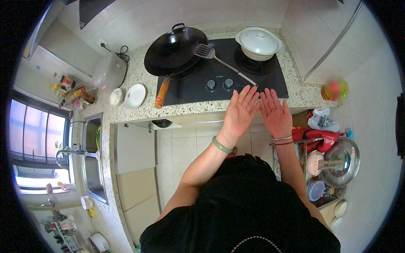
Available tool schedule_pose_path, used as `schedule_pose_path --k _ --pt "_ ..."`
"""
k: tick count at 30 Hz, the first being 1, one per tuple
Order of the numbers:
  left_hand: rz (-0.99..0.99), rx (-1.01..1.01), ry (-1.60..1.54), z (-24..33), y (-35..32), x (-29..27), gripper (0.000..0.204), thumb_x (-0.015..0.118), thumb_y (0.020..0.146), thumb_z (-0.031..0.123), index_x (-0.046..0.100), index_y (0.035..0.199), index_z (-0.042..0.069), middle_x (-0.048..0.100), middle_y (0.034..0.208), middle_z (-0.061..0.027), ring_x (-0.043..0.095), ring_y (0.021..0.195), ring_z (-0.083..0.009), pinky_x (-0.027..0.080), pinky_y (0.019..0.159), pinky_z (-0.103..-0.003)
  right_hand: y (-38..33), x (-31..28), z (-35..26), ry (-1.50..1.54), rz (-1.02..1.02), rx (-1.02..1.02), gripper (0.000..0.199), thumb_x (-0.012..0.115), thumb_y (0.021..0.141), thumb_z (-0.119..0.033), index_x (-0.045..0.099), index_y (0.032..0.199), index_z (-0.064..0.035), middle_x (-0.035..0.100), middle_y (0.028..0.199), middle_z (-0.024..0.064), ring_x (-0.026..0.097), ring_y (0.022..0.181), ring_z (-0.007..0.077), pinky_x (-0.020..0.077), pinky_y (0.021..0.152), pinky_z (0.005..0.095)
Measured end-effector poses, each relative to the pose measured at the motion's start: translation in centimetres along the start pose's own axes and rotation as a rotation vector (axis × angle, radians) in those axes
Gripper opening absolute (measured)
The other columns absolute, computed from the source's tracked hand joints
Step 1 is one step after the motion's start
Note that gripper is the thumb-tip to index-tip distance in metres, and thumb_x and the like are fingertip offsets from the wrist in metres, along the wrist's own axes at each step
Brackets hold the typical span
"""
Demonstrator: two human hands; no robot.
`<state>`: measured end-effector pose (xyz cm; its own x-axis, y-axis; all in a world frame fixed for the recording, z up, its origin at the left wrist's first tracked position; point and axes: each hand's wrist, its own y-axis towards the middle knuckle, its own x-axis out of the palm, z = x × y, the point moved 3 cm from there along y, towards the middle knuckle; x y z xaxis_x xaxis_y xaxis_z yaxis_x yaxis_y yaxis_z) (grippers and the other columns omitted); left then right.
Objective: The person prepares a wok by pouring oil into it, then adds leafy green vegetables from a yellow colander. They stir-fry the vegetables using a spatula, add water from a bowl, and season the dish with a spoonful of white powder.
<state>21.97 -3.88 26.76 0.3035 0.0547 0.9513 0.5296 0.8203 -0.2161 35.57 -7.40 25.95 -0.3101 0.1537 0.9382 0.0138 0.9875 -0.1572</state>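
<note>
Speckled granite countertop (139,110) runs from a steel sink (93,160) at the far left, past a grey rice cooker (109,71) and two small white dishes (135,95), to a black glass hob (219,80) set into the stone. A black wok (175,50) with a wooden handle sits on the hob's left burner; a metal slotted spatula (223,63) lies across the glass, its head resting by the wok's rim and its handle end reaching toward the front edge, and a white lidded pot (258,42) stands on the right burner. Just in front of the hob, the left hand (241,110), a green bangle at its wrist, and the right hand (275,113) are raised side by side, palms up and fingers spread, gripping nothing; the left fingertips are close to the spatula's handle end. To the right, a wire rack (310,168) holds bowls and a glass lid (341,162). Judging by the pose, the spatula is the nearest thing to take, and a clean pickup would call for closing on the handle end, well clear of the wok and the burners.
</note>
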Motion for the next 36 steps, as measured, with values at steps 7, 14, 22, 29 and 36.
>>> schedule_pose_path --k 7,14,22,29,36 --pt "-0.099 0.034 0.068 1.6 0.7 0.4 0.050 0.026 0.099 0.041 0.034 0.140 0.013 0.035 0.144 -0.0067 0.029 0.134 -0.0234 0.022 0.110 -0.039 1.3 0.7 0.4 -0.018 -0.042 -0.023 0.055 0.027 0.099 -0.043 0.032 0.139 -0.0062 0.036 0.143 0.0093 0.034 0.132 0.0246 0.0292 0.108 0.0416" --pt "-0.087 0.037 0.062 2.7 1.0 0.2 0.049 0.026 0.100 0.039 0.031 0.141 0.013 0.033 0.145 -0.0078 0.028 0.135 -0.0245 0.021 0.111 -0.040 2.3 1.4 1.2 -0.027 0.007 -0.001 0.054 0.026 0.099 -0.042 0.032 0.140 -0.0071 0.034 0.145 0.0083 0.033 0.133 0.0232 0.0283 0.107 0.0397" --pt "-0.080 0.043 0.063 3.2 1.0 -0.2 0.047 0.029 0.099 0.038 0.033 0.140 0.014 0.035 0.144 -0.0077 0.030 0.134 -0.0246 0.023 0.110 -0.040 2.8 1.0 1.8 -0.023 0.008 -0.002 0.055 0.026 0.099 -0.043 0.035 0.138 -0.0058 0.039 0.141 0.0099 0.037 0.130 0.0252 0.0321 0.105 0.0407" --pt "-0.078 0.030 0.052 3.3 1.2 -0.5 0.047 0.031 0.099 0.038 0.035 0.139 0.014 0.036 0.144 -0.0066 0.032 0.133 -0.0236 0.023 0.110 -0.040 2.9 0.9 1.8 -0.022 0.005 -0.012 0.055 0.026 0.099 -0.043 0.034 0.138 -0.0055 0.038 0.142 0.0098 0.037 0.130 0.0252 0.0318 0.106 0.0409" --pt "-0.073 0.026 0.064 3.1 1.3 -0.3 0.046 0.030 0.099 0.038 0.036 0.139 0.014 0.036 0.143 -0.0063 0.032 0.133 -0.0231 0.024 0.109 -0.039 2.8 0.8 1.7 -0.013 0.013 -0.021 0.055 0.027 0.099 -0.042 0.034 0.138 -0.0053 0.038 0.141 0.0102 0.037 0.130 0.0253 0.0315 0.106 0.0413"
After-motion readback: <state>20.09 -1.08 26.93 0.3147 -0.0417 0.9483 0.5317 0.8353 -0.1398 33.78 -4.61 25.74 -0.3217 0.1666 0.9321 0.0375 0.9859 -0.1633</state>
